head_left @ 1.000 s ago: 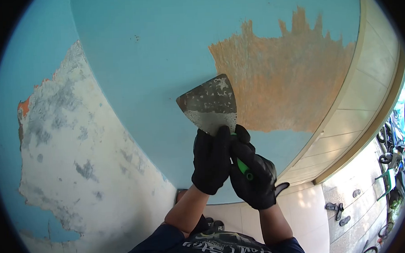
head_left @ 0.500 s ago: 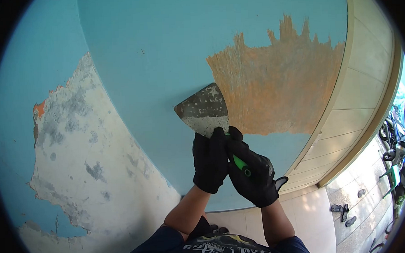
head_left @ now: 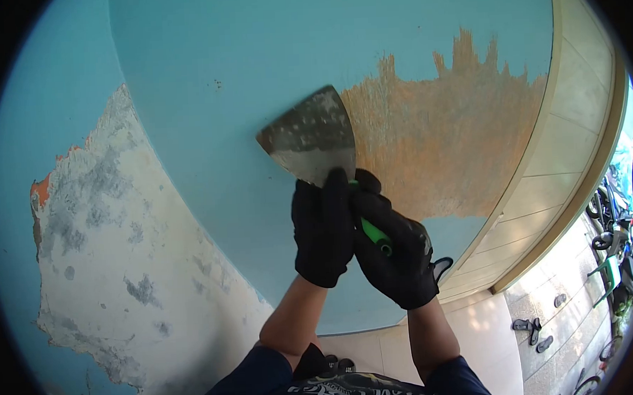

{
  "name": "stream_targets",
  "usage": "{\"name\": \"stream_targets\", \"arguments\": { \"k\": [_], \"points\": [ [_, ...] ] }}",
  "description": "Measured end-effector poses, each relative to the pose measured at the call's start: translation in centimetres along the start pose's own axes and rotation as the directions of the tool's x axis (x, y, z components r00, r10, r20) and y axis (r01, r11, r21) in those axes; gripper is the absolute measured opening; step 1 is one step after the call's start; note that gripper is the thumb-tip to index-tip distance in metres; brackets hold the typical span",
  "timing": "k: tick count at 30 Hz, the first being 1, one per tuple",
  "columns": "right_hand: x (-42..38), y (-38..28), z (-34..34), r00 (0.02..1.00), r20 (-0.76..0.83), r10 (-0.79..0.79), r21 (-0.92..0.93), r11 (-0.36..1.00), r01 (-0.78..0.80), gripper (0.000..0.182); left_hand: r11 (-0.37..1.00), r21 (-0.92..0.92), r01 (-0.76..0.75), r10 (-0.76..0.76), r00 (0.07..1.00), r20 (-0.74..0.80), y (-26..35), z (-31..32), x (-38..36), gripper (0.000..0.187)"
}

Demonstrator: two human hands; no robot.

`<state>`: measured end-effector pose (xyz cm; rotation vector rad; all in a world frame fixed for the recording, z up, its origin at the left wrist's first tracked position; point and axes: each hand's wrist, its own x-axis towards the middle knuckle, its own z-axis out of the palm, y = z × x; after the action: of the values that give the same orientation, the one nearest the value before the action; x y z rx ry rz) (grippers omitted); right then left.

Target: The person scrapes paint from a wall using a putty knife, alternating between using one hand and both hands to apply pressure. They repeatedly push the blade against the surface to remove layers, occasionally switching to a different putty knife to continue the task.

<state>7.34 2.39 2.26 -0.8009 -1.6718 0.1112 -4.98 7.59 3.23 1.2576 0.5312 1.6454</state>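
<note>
A wide paint scraper (head_left: 312,135) with a worn, paint-flecked metal blade lies against the blue wall (head_left: 208,131), its broad edge pointing up. Black gloves cover both hands. My right hand (head_left: 398,254) is closed around the green handle, whose end shows between the fingers. My left hand (head_left: 323,232) is closed at the base of the blade, one finger stretched along the metal. Right of the blade is a bare orange-brown patch (head_left: 448,142) with a ragged upper edge; the blade's right corner is beside that patch's left border.
On the adjoining wall to the left is a large whitish patch (head_left: 113,241) with grey smudges. A cream-coloured frame (head_left: 541,166) borders the blue wall on the right. Sandals (head_left: 530,327) lie on the tiled floor outside, near parked motorbikes (head_left: 610,220).
Both hands and the scraper have moved up along the wall, and the blade edge sits higher beside the bare patch. The grip looks the same. The view has shifted slightly.
</note>
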Motion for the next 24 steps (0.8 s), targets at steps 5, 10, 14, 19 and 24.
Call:
{"name": "stream_targets", "arguments": {
  "k": [5,10,14,19,24],
  "points": [
    [-3.8,-2.1,-1.2,0.976,0.116,0.187,0.054,0.98,-0.194,0.044,0.992,-0.083,0.093,-0.086,0.993,0.079,0.5,0.1,-3.9,0.024],
    [-5.0,-1.4,-0.7,0.963,0.106,0.249,0.07,0.964,-0.257,0.045,0.989,-0.014,0.149,-0.146,0.982,0.124,-1.0,-0.6,-4.5,0.026],
    [-4.5,-1.3,-1.0,0.966,0.118,0.229,0.058,0.97,-0.237,0.046,0.968,-0.152,0.201,-0.187,0.977,0.097,-0.6,0.3,-4.1,0.026],
    [-4.0,-1.4,-0.9,0.978,0.073,0.196,0.091,0.975,-0.202,0.044,0.987,-0.053,0.155,-0.15,0.986,0.076,-0.2,0.4,-3.9,0.026],
    [-3.5,-1.9,-1.6,0.966,0.123,0.227,0.117,0.963,-0.241,0.045,0.983,-0.103,0.155,-0.149,0.987,0.068,0.3,0.7,-3.8,0.027]
  ]
}}
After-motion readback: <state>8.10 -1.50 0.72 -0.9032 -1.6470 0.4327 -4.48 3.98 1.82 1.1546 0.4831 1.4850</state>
